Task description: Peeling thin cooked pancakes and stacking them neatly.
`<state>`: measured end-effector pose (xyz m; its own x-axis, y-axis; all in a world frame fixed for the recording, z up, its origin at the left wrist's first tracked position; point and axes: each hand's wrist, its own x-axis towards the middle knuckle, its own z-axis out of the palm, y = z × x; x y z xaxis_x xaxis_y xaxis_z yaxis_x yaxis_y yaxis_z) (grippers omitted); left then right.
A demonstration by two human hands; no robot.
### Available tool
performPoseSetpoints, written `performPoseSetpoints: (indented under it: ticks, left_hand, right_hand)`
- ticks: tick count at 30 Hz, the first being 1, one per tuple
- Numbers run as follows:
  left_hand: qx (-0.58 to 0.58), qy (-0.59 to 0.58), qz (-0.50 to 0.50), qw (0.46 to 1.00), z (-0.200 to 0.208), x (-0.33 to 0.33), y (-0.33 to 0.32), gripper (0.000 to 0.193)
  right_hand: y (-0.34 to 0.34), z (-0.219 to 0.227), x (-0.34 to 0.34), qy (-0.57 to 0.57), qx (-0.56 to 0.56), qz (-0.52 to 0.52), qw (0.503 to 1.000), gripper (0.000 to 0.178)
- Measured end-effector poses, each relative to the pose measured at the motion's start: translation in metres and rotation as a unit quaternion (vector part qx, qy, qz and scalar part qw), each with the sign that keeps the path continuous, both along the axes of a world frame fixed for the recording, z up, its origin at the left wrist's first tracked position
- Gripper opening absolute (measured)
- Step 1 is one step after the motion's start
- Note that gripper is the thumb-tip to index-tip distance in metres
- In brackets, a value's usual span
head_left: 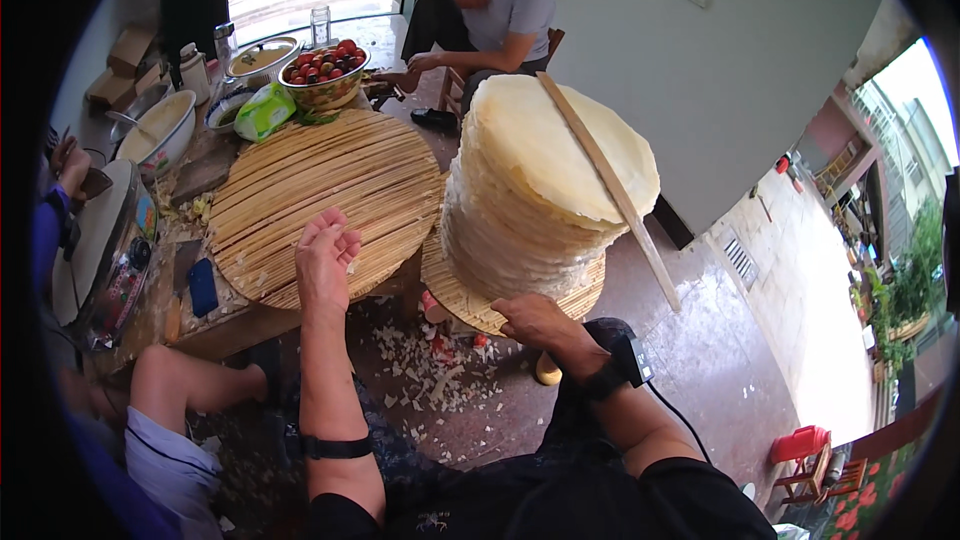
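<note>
Over the near part of a round slatted mat (pixel 320 195) hangs my left hand (pixel 328 255), palm turned up. Its fingers are loosely bent and apart, with nothing in them. My right hand (pixel 545 323) is at the front of a tall stack of thin, pale round sheets (pixel 540 190), by the edge of the slatted mat (pixel 590 292) under it. The fingers there are curled, and their undersides are hidden, so what they hold, if anything, does not show. A long flat wooden stick (pixel 610 185) lies across the top sheet and juts out past the right side.
Behind the bare mat stand a bowl of red fruit (pixel 325 75), a green packet (pixel 265 112) and a white basin (pixel 160 133). A person (pixel 500 15) sits beyond the stack. Another person's hand (pixel 70 162) is by a round griddle (pixel 95 240). Pale scraps (pixel 430 370) litter the floor.
</note>
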<state>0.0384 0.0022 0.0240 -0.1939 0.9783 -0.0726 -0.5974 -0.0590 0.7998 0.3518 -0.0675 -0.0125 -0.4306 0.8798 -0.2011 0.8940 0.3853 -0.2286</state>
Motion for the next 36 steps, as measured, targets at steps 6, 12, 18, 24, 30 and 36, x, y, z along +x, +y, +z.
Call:
performPoseSetpoints:
  ticks: [6, 12, 18, 24, 30, 36]
  left_hand:
    - [-0.006, 0.016, 0.013, 1.0, 0.006, 0.003, -0.007, 0.02]
    - [-0.012, 0.026, -0.004, 1.0, 0.001, 0.019, 0.001, 0.021]
    - [-0.019, 0.038, -0.025, 0.999, -0.004, 0.034, 0.008, 0.02]
    - [-0.024, 0.044, -0.035, 0.998, -0.008, 0.05, 0.013, 0.02]
    - [-0.028, 0.048, -0.051, 0.997, -0.011, 0.066, 0.018, 0.019]
    - [-0.017, 0.036, -0.068, 0.997, -0.014, 0.077, 0.02, 0.019]
  right_hand:
    - [0.013, -0.018, -0.015, 0.039, 0.017, 0.026, 0.999, 0.019]
    - [0.012, -0.042, 0.003, 0.025, -0.027, -0.009, 0.999, 0.021]
    - [0.011, -0.064, 0.012, 0.069, -0.017, 0.028, 0.997, 0.021]
    - [0.007, -0.066, 0.013, 0.032, -0.094, 0.055, 0.994, 0.035]
    - [0.005, -0.064, 0.012, 0.029, -0.102, 0.069, 0.992, 0.038]
    - [-0.002, -0.058, 0.013, 0.107, -0.078, 0.049, 0.99, 0.019]
